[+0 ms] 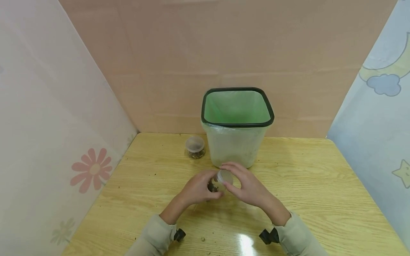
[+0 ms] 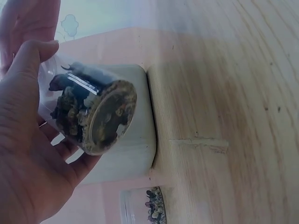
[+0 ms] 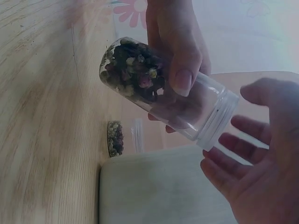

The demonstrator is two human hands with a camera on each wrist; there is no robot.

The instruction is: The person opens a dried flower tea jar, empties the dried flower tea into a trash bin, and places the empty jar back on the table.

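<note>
A clear plastic jar (image 3: 168, 93) with a whitish screw lid (image 3: 218, 120) is held up tilted. Dark dried flower buds and leaves (image 3: 135, 70) fill its bottom part. My left hand (image 1: 200, 187) grips the jar round its body, thumb on one side and fingers on the other, also seen in the left wrist view. Around the lid end, my right hand (image 1: 245, 183) is spread with its fingers bent loosely; in the right wrist view the thumb stands a little off the lid, and whether a fingertip touches it I cannot tell.
Just beyond the hands stands a bin (image 1: 235, 145) with a black rim and a pale liner. Left of it, a second clear jar (image 1: 195, 146) with dried bits sits on the wooden table (image 1: 153, 199). Small crumbs (image 1: 203, 239) lie near the front.
</note>
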